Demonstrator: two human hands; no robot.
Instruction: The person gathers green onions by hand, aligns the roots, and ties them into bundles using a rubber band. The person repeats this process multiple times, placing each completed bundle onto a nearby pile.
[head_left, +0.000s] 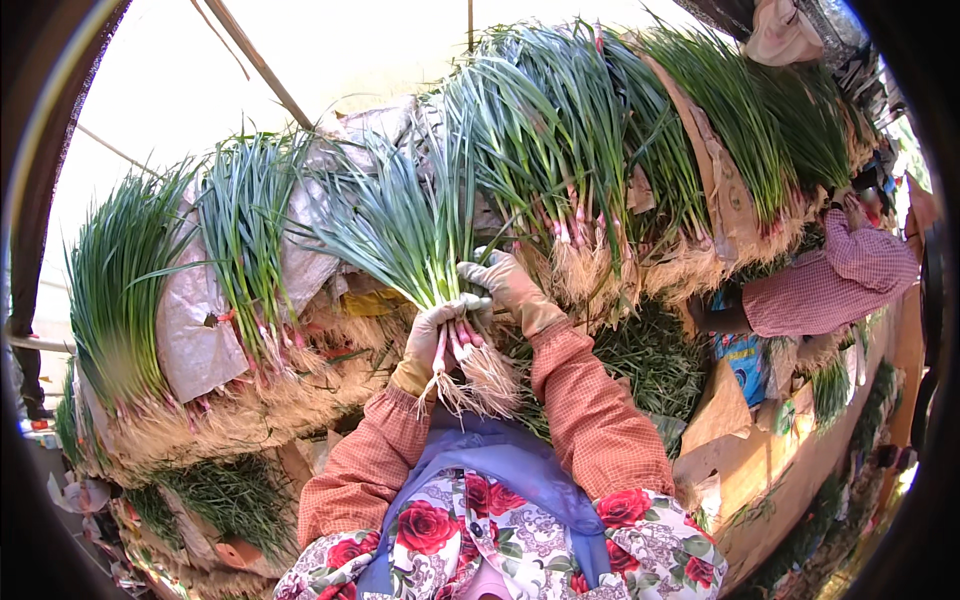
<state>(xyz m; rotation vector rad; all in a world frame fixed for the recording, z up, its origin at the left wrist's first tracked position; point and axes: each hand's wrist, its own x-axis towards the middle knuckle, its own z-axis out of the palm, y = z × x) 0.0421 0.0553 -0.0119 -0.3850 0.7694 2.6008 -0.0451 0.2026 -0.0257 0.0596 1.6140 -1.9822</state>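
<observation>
A bunch of green garlic, with long leaves, pinkish stem bases and pale stringy roots, is upright in front of my chest. My left hand, in a pale glove, closes around the stems just above the pink bases. Gloved too, my right hand is at the right side of the bunch, its thumb and forefinger by the leaves. Whether those fingers pinch a leaf is hard to tell. The roots hang over a blue apron on my lap.
Several piles of green garlic lie across a long bank, with plastic sacking between some. Loose leaf trimmings heap below it at the right, and more trimmings at the left. A person in a checked top bends at the right.
</observation>
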